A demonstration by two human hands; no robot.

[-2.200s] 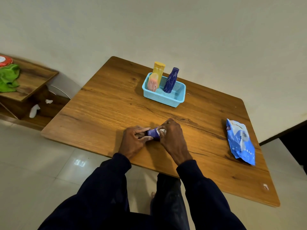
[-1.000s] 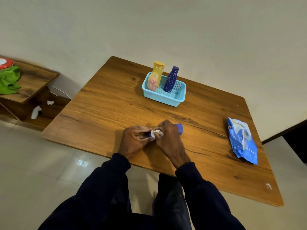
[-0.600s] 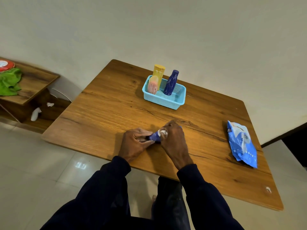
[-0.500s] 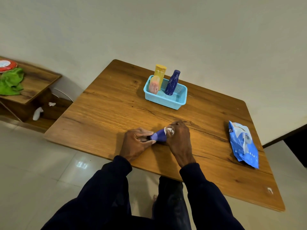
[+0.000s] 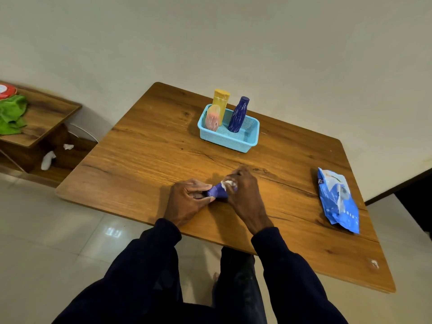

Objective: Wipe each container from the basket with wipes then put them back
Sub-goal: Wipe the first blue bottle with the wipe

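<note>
I was in the middle of the wiping step. My left hand [image 5: 187, 202] gripped one end of the small purple bottle [image 5: 217, 192], fingers curled round it. My right hand [image 5: 243, 195] pinched the white wipe [image 5: 228, 183] against the other end. The bottle lay on its side, low over the tabletop [image 5: 140, 160] close to the near edge, about midway along it. Whether it touched the wood I could not tell.

The blue basket [image 5: 224, 143] stood towards the far edge, well apart from my hands. A yellow bottle [image 5: 221, 101] and a pink container [image 5: 212, 119] stood at its left end, with a dark blue bottle [image 5: 238, 114] near the middle. The right end showed bare mesh, which I judged the natural slot for the purple bottle. The next move, by my reckoning, called for finishing the rub along the body. Then one hand would carry the bottle over the rim and stand it clear of the dark blue one.

The wood between my hands and the basket lay open. The pack of wipes [image 5: 336, 202] sat near the right edge, well apart from my right hand. The near edge ran under my wrists, so a slipped bottle could roll off it.
</note>
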